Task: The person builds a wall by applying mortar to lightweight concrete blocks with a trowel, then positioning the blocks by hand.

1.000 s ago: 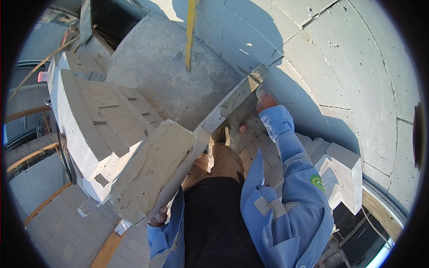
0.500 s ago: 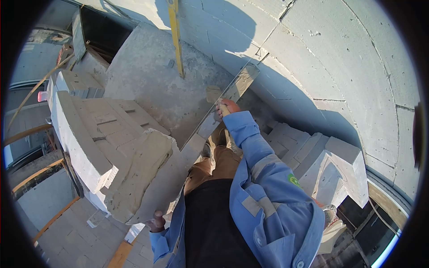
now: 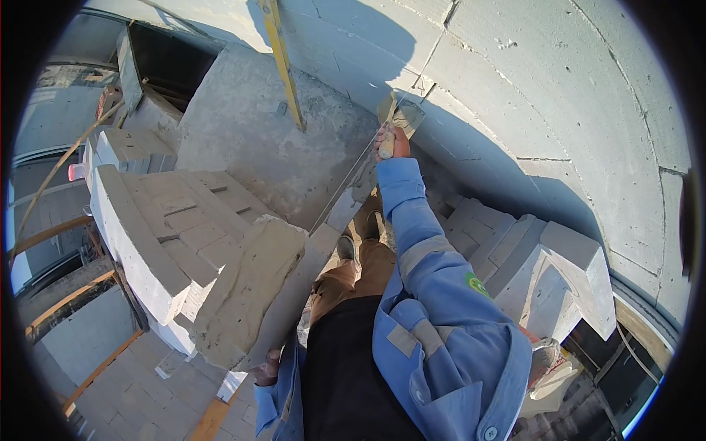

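My right hand (image 3: pixel 395 142) is closed round the pale handle of a trowel (image 3: pixel 387 109), beside the large block wall. The trowel's blade is at a patch of mortar (image 3: pixel 409 119) on the far end of a low, narrow course of blocks (image 3: pixel 340 214). At the lower left, my left hand (image 3: pixel 268 367) grips the bottom end of a pale block (image 3: pixel 285 312). This block is tilted, and thick mortar (image 3: pixel 250 294) covers its upper face. Part of the left hand's fingers is hidden by the block.
A taut string (image 3: pixel 351 176) runs along the low course. A yellow spirit level (image 3: pixel 282 66) leans at the tall block wall (image 3: pixel 529 81). Stacked blocks stand at left (image 3: pixel 184 220) and right (image 3: pixel 507 250). A dark opening (image 3: pixel 173 55) lies at the far left.
My right hand has moved forward along the string with the trowel, towards the mortar at the wall. My left hand stays at the block's lower end; the view has shifted slightly.
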The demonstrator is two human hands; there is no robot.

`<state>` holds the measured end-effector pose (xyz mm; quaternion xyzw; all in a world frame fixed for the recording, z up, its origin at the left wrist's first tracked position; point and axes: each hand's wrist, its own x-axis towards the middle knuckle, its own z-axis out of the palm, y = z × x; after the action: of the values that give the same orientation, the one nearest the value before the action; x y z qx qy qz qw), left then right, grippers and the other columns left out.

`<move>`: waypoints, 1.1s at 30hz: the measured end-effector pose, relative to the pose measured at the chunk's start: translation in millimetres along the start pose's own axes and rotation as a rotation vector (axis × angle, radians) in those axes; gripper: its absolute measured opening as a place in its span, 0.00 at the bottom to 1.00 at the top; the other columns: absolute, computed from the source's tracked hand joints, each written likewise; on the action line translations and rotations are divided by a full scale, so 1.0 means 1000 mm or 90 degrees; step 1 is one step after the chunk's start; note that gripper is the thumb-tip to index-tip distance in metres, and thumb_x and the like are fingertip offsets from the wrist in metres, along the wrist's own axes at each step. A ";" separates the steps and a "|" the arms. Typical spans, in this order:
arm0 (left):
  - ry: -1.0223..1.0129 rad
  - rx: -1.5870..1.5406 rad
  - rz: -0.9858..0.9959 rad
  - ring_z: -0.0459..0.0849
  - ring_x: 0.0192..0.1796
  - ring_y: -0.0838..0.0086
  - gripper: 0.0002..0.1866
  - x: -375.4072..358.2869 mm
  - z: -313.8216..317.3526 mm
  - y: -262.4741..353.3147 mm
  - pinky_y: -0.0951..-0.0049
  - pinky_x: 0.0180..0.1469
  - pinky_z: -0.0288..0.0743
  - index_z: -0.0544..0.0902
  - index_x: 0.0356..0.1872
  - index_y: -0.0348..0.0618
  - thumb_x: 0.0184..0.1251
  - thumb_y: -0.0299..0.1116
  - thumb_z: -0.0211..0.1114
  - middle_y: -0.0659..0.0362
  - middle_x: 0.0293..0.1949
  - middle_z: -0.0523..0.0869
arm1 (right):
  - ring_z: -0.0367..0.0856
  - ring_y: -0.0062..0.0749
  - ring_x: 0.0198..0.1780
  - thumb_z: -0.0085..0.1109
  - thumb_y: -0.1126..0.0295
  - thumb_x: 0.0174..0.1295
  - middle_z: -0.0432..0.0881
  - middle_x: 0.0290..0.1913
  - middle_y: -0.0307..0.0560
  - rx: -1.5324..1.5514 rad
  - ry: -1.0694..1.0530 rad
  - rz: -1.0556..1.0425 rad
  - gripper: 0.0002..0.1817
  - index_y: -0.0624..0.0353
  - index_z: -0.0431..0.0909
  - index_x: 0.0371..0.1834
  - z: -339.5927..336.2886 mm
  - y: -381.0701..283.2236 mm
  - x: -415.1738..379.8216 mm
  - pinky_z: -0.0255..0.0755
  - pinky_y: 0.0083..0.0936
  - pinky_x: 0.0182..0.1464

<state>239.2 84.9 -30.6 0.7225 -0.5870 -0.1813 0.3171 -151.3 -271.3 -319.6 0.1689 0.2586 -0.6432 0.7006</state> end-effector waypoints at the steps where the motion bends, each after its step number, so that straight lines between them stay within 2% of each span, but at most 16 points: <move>1: 0.005 -0.050 -0.025 0.83 0.53 0.59 0.38 -0.005 0.004 -0.001 0.57 0.56 0.76 0.80 0.56 0.35 0.63 0.64 0.69 0.50 0.54 0.85 | 0.77 0.26 0.26 0.58 0.64 0.63 0.78 0.31 0.40 -0.026 -0.002 -0.028 0.10 0.56 0.75 0.42 0.001 0.000 0.004 0.77 0.24 0.27; 3: 0.006 -0.096 -0.052 0.84 0.54 0.59 0.38 -0.004 0.003 0.000 0.57 0.57 0.76 0.81 0.56 0.36 0.63 0.63 0.69 0.50 0.55 0.85 | 0.78 0.26 0.27 0.58 0.64 0.63 0.78 0.32 0.40 -0.049 0.000 -0.056 0.10 0.56 0.75 0.43 -0.002 0.004 0.008 0.77 0.25 0.27; 5: -0.019 0.027 0.033 0.83 0.57 0.59 0.40 0.006 0.002 0.006 0.57 0.60 0.75 0.80 0.59 0.36 0.63 0.66 0.67 0.51 0.57 0.84 | 0.77 0.27 0.28 0.58 0.63 0.63 0.78 0.33 0.41 -0.057 -0.032 -0.067 0.12 0.56 0.74 0.45 -0.005 0.008 0.009 0.76 0.25 0.28; 9: 0.016 0.130 0.088 0.82 0.60 0.57 0.44 0.006 -0.001 0.002 0.57 0.63 0.73 0.76 0.65 0.37 0.63 0.68 0.65 0.51 0.60 0.82 | 0.76 0.28 0.28 0.59 0.62 0.63 0.77 0.34 0.40 -0.064 -0.017 -0.100 0.14 0.56 0.74 0.48 -0.009 0.015 0.000 0.74 0.25 0.28; 12: 0.020 0.057 0.028 0.81 0.60 0.56 0.44 0.003 0.004 0.009 0.56 0.63 0.73 0.76 0.64 0.37 0.64 0.70 0.62 0.51 0.60 0.82 | 0.76 0.24 0.28 0.56 0.65 0.64 0.78 0.34 0.38 -0.036 -0.073 -0.076 0.14 0.57 0.75 0.50 -0.015 0.009 -0.010 0.76 0.22 0.28; 14: 0.062 -0.043 -0.128 0.76 0.59 0.56 0.56 0.006 0.009 0.024 0.51 0.59 0.70 0.69 0.64 0.29 0.51 0.73 0.71 0.44 0.57 0.77 | 0.75 0.27 0.28 0.56 0.61 0.65 0.77 0.34 0.40 -0.015 -0.097 -0.049 0.17 0.55 0.74 0.54 -0.019 0.003 -0.020 0.72 0.24 0.28; 18: 0.083 -0.056 -0.098 0.78 0.57 0.56 0.53 0.004 0.011 0.015 0.52 0.57 0.72 0.70 0.63 0.29 0.53 0.70 0.72 0.45 0.56 0.78 | 0.74 0.26 0.28 0.56 0.61 0.66 0.77 0.35 0.40 -0.073 -0.086 -0.046 0.20 0.56 0.74 0.58 -0.027 -0.009 -0.054 0.72 0.24 0.28; 21: 0.047 -0.052 -0.081 0.79 0.56 0.57 0.51 0.004 0.009 0.009 0.52 0.56 0.74 0.71 0.63 0.29 0.54 0.68 0.73 0.45 0.55 0.79 | 0.76 0.25 0.29 0.57 0.64 0.66 0.77 0.34 0.39 -0.241 -0.061 -0.068 0.22 0.58 0.73 0.62 -0.026 -0.021 -0.098 0.73 0.24 0.29; 23: -0.040 -0.097 0.008 0.82 0.58 0.55 0.48 0.008 0.010 0.005 0.55 0.57 0.76 0.70 0.68 0.34 0.60 0.68 0.68 0.45 0.59 0.81 | 0.77 0.24 0.28 0.58 0.69 0.65 0.78 0.33 0.41 -0.387 -0.009 -0.121 0.22 0.60 0.73 0.62 -0.021 -0.026 -0.127 0.74 0.24 0.28; 25: 0.032 0.029 0.096 0.83 0.56 0.53 0.53 0.008 0.013 -0.008 0.54 0.55 0.77 0.70 0.67 0.33 0.54 0.70 0.71 0.43 0.59 0.79 | 0.78 0.23 0.24 0.62 0.75 0.63 0.78 0.32 0.42 -0.506 0.037 -0.186 0.24 0.63 0.72 0.64 -0.024 -0.028 -0.155 0.73 0.21 0.26; 26: 0.029 -0.004 0.074 0.81 0.57 0.53 0.54 0.015 0.015 0.000 0.54 0.57 0.75 0.69 0.67 0.32 0.51 0.71 0.72 0.44 0.58 0.78 | 0.77 0.22 0.23 0.62 0.75 0.63 0.79 0.32 0.42 -0.590 0.072 -0.222 0.25 0.64 0.72 0.65 -0.021 -0.029 -0.171 0.72 0.21 0.24; 28: 0.036 -0.043 0.053 0.80 0.58 0.53 0.56 0.033 0.022 0.023 0.54 0.59 0.74 0.69 0.66 0.31 0.49 0.72 0.73 0.44 0.57 0.77 | 0.79 0.22 0.28 0.61 0.75 0.62 0.81 0.38 0.46 -0.758 0.120 -0.327 0.27 0.68 0.71 0.66 -0.005 -0.025 -0.211 0.74 0.20 0.29; 29: 0.058 -0.066 0.065 0.78 0.59 0.53 0.57 0.039 0.024 0.032 0.54 0.60 0.72 0.68 0.66 0.30 0.48 0.71 0.74 0.44 0.57 0.76 | 0.79 0.22 0.28 0.61 0.75 0.62 0.81 0.38 0.46 -0.763 0.113 -0.328 0.27 0.68 0.71 0.66 0.001 -0.024 -0.229 0.74 0.20 0.29; 31: 0.085 -0.096 0.081 0.77 0.60 0.54 0.57 0.047 0.028 0.038 0.54 0.62 0.70 0.67 0.66 0.29 0.48 0.70 0.75 0.44 0.58 0.75 | 0.82 0.26 0.36 0.61 0.75 0.62 0.81 0.44 0.50 -0.845 0.083 -0.464 0.28 0.72 0.70 0.66 0.015 -0.015 -0.259 0.77 0.22 0.38; 32: 0.075 -0.095 0.087 0.75 0.60 0.55 0.58 0.048 0.028 0.038 0.54 0.62 0.69 0.66 0.66 0.28 0.47 0.70 0.75 0.45 0.58 0.74 | 0.82 0.26 0.36 0.61 0.75 0.62 0.81 0.44 0.50 -0.846 0.080 -0.471 0.28 0.72 0.70 0.66 0.025 -0.009 -0.270 0.77 0.22 0.38; 33: 0.062 -0.096 0.095 0.74 0.60 0.55 0.59 0.051 0.027 0.039 0.54 0.62 0.68 0.66 0.66 0.27 0.46 0.69 0.76 0.45 0.58 0.73 | 0.82 0.29 0.39 0.61 0.75 0.61 0.81 0.46 0.51 -0.901 0.007 -0.526 0.28 0.74 0.70 0.65 0.037 -0.001 -0.282 0.77 0.24 0.42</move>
<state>205.8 24.9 -18.9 0.6587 -0.6078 -0.1653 0.4117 -157.8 -63.0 -126.3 -0.4190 0.6478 -0.5334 0.3468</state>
